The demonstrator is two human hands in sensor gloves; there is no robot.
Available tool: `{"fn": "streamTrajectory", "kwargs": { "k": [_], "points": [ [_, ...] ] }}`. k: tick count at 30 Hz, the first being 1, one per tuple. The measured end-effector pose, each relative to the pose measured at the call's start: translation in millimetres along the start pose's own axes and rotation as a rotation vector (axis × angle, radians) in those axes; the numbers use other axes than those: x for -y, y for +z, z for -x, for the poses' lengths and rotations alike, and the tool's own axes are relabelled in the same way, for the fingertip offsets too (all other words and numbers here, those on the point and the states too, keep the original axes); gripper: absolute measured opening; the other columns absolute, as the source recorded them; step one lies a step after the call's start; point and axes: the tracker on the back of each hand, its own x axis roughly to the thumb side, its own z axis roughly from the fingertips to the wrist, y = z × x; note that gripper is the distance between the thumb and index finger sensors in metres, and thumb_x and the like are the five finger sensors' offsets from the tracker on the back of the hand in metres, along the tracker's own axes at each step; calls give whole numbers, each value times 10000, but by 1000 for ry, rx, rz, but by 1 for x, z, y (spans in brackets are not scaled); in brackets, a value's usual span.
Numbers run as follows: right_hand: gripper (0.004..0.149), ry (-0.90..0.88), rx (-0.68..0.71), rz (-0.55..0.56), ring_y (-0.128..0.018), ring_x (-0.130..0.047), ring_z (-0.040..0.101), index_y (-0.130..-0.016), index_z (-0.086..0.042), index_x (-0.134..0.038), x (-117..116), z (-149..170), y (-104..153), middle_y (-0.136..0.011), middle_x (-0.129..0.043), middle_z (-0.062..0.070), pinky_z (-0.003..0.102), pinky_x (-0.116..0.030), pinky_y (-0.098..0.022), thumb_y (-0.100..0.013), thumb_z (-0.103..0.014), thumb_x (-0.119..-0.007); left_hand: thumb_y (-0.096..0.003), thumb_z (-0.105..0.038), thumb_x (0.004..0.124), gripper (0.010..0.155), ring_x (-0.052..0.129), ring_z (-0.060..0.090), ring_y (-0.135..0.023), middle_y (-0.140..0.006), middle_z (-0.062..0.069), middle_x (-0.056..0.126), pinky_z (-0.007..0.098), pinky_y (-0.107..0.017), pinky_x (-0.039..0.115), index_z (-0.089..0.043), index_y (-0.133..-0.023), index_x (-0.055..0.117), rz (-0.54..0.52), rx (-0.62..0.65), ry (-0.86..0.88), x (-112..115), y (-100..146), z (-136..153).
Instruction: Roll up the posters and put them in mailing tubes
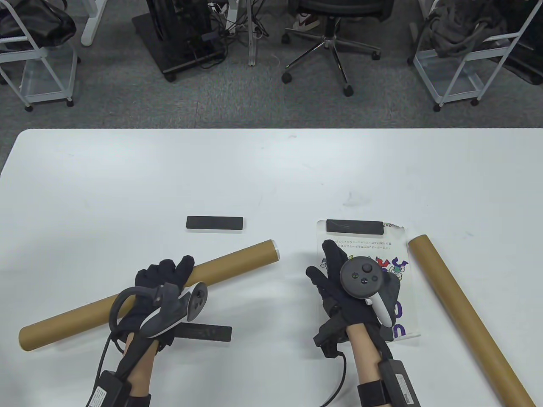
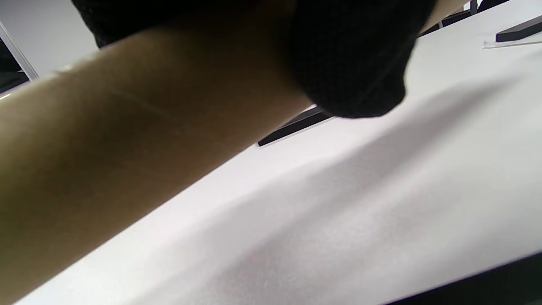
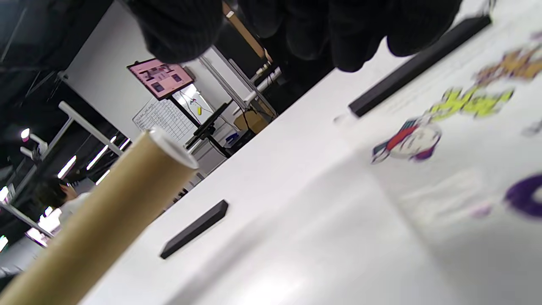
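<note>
Left hand [image 1: 163,282] grips the brown cardboard mailing tube [image 1: 237,259] at seven o'clock on the counter [image 1: 127,178]; right hand [image 1: 339,275] rests flat, fingers relaxed, on the colourful printed poster [image 1: 396,277] at five. Roll tightly, edges aligned.

Left hand [image 1: 159,288] and right hand [image 1: 345,292]: black knit sensor gloves, grey-white trackers on the backs, black wrist straps, black cables.
</note>
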Motion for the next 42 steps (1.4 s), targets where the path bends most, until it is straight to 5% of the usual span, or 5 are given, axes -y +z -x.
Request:
{"fn": "streamTrajectory", "kwargs": {
  "k": [27,42],
  "points": [
    [736,124,-41,-61,-1010,-537,620,-1127,10,-359,-11,47,10,-1172,-436,346,756,-485,-679,-560,-356,-652,-435,-413,850,889,800,333,-1006,-1151,81,668,578,-790,690,-292,-1189,394,58,-29,3,9,-4,2],
    [727,112,-6,-55,-1001,-532,634,-1124,10,-381,-4,48,17,-1164,-458,351,767,-485,-668,-559,-360,-650,-466,-441,819,914,854,359,-971,-1145,122,670,585,-761,735,-166,-1207,360,220,-179,53,30,-17,41]
  ]
}}
